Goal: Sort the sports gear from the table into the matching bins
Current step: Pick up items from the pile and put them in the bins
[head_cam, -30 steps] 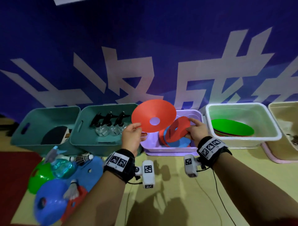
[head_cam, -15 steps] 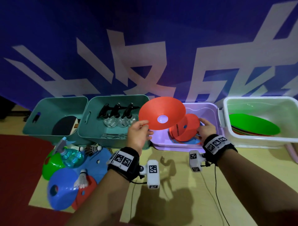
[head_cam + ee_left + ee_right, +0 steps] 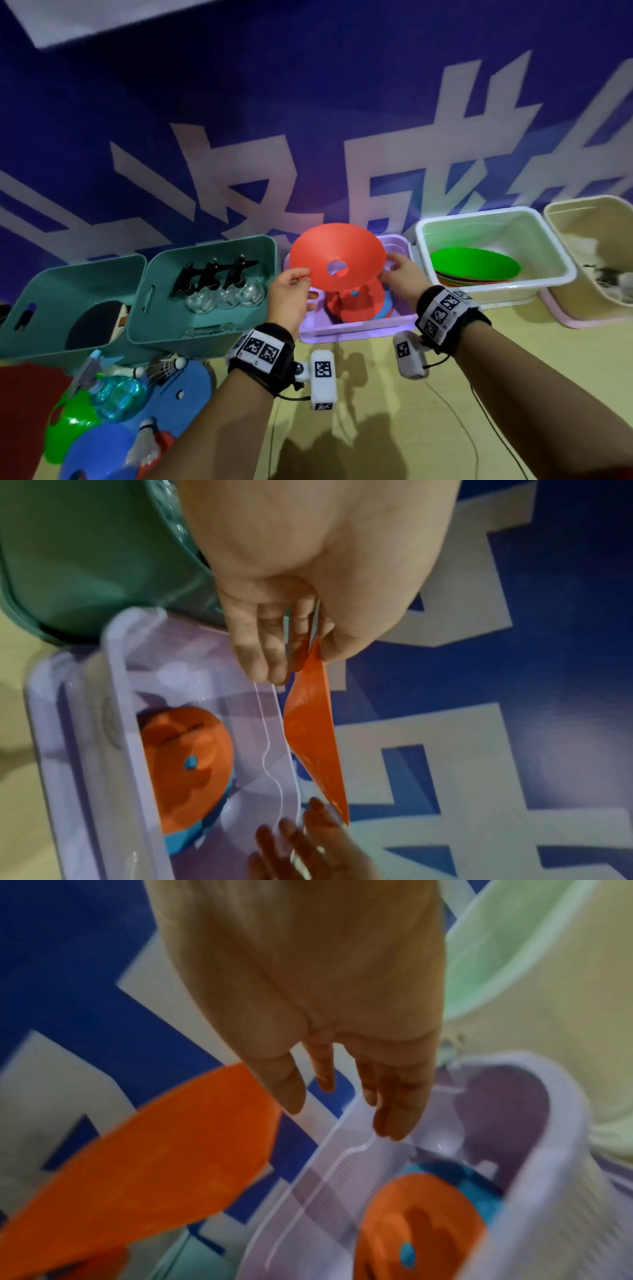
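My left hand pinches the left rim of a red-orange disc cone, holding it tilted over the purple bin. In the left wrist view the thumb and fingers clamp the cone's edge. My right hand is at the cone's right rim with fingers straight, gripping nothing; whether it touches the rim is unclear. The right wrist view shows that hand beside the cone. Inside the bin lies another red cone on a blue one.
Left of the purple bin stand two teal bins, one with a black paddle, one with spray bottles. To the right are a white bin holding flat green discs and a beige bin. Cones, shuttlecocks and a bottle are piled front left.
My right hand has let go of the red cone in the purple bin and risen to the held cone's right rim. My left hand has carried its cone rightward over that bin.
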